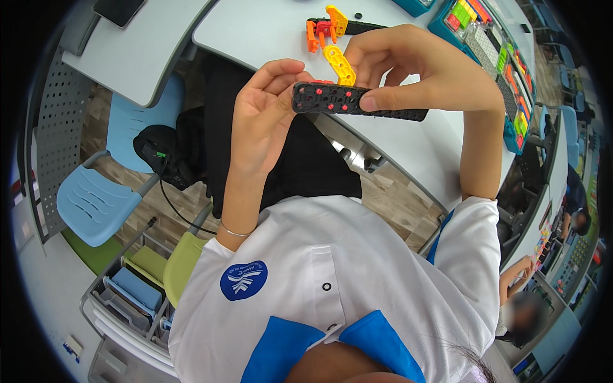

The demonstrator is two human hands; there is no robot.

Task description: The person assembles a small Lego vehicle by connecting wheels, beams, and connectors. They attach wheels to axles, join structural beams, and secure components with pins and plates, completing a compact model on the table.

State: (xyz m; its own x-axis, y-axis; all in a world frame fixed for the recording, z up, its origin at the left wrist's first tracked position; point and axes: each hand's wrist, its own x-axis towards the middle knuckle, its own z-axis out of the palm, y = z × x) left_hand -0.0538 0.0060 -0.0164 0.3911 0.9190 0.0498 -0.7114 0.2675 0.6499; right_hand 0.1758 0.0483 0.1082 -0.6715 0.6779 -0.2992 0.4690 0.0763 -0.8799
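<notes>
A long black building plate [329, 99] with holes and several red pegs in its face is held up over the table's near edge. My right hand [428, 67] grips it, thumb on the face and fingers curled behind. At the plate's left end, my left hand [262, 112] pinches it between thumb and fingers. Behind the plate a yellow perforated beam [340, 66] rises from it. Farther off, a red connector [324, 29] sits among orange pieces [312, 37] and a second yellow piece [336, 20]. Whether these join the yellow beam I cannot tell.
Under the far parts lies another black strip [367, 27], beside a small black piece [358, 15]. A teal tray [447, 29] of sorted colourful building parts stands at right. A phone [119, 9] rests on the left table; blue chairs [99, 201] stand below. Another person [523, 316] sits far right.
</notes>
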